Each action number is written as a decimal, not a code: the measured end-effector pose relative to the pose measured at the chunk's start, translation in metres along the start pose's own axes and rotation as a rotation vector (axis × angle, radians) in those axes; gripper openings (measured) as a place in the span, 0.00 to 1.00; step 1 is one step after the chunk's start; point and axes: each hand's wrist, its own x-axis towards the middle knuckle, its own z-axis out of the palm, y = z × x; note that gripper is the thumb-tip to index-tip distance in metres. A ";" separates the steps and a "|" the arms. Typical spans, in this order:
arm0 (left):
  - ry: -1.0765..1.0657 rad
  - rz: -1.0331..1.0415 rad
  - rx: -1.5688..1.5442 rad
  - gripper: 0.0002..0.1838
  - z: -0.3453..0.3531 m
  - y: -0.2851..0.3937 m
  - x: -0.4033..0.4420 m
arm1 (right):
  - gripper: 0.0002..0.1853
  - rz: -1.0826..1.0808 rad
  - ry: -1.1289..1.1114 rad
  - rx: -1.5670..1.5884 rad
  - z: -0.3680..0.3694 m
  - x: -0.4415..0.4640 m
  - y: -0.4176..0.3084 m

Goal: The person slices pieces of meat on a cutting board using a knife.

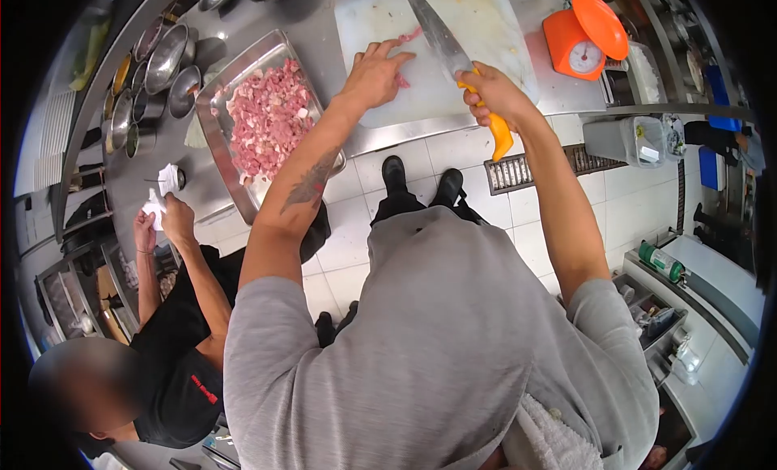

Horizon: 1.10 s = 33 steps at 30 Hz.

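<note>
My right hand is wrapped round the yellow handle of a large kitchen knife, its blade pointing away over the white cutting board. On the board's left part, my left hand lies with its fingers stretched forward and apart. Small strips of raw meat are by its fingertips, and another bit of meat shows beside the thumb. A gap separates the blade from my left fingers. Left of my forearm, a steel tray holds a heap of diced raw meat.
An orange kitchen scale stands right of the board. Several metal bowls crowd the counter's far left. A co-worker in black stands close on my left, both hands holding a white cloth. A floor drain lies below the counter edge.
</note>
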 end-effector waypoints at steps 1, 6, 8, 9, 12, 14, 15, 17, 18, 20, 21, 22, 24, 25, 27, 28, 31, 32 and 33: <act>-0.055 0.030 -0.022 0.23 0.006 -0.006 0.002 | 0.15 0.001 0.028 0.022 -0.001 -0.006 0.002; -0.348 -0.236 -0.329 0.17 -0.017 -0.011 0.009 | 0.16 -0.032 0.059 0.023 -0.014 -0.037 0.018; -0.305 -0.276 -0.199 0.18 -0.016 -0.001 -0.003 | 0.17 -0.011 0.074 -0.075 -0.010 -0.054 0.031; -0.280 -0.297 -0.140 0.20 -0.013 0.004 -0.010 | 0.17 0.004 0.116 -0.211 -0.001 -0.061 0.035; 0.081 -0.299 -0.115 0.22 -0.004 0.022 -0.037 | 0.16 -0.098 0.154 -0.756 0.019 -0.071 0.041; 0.173 -0.283 -0.205 0.16 0.001 0.030 -0.037 | 0.14 -0.238 0.231 -1.065 0.026 -0.069 0.064; 0.158 -0.250 -0.265 0.14 0.008 0.026 -0.035 | 0.13 -0.234 0.219 -1.141 0.028 -0.077 0.057; 0.147 -0.217 -0.365 0.10 0.018 0.025 -0.037 | 0.13 -0.185 0.168 -1.196 0.030 -0.098 0.042; 0.153 -0.216 -0.403 0.09 0.020 0.026 -0.037 | 0.12 -0.164 0.145 -1.227 0.029 -0.104 0.038; 0.194 -0.200 -0.434 0.07 0.027 0.028 -0.042 | 0.11 -0.192 0.136 -1.245 0.025 -0.113 0.041; 0.232 -0.181 -0.424 0.06 0.028 0.029 -0.043 | 0.11 -0.181 0.125 -1.250 0.025 -0.117 0.038; 0.268 -0.162 -0.412 0.05 0.029 0.031 -0.044 | 0.10 -0.169 0.115 -1.252 0.026 -0.118 0.036; 0.279 -0.167 -0.438 0.05 0.035 0.030 -0.045 | 0.10 -0.169 0.119 -1.200 0.027 -0.108 0.045; 0.282 -0.168 -0.448 0.05 0.037 0.028 -0.046 | 0.10 -0.171 0.122 -1.171 0.028 -0.099 0.054; 0.280 -0.183 -0.437 0.05 0.038 0.028 -0.046 | 0.11 -0.247 0.165 -1.131 0.031 -0.052 0.099; 0.281 -0.188 -0.432 0.05 0.038 0.028 -0.045 | 0.11 -0.287 0.188 -1.112 0.033 -0.031 0.109; 0.260 -0.225 -0.414 0.07 0.039 0.030 -0.048 | 0.13 -0.328 0.168 -1.081 0.037 0.008 0.088; 0.327 -0.262 -0.437 0.08 0.037 0.036 -0.053 | 0.14 -0.332 0.112 -1.060 0.033 0.013 0.078; 0.407 -0.295 -0.458 0.08 0.033 0.040 -0.052 | 0.15 -0.288 0.118 -1.111 0.033 0.003 0.060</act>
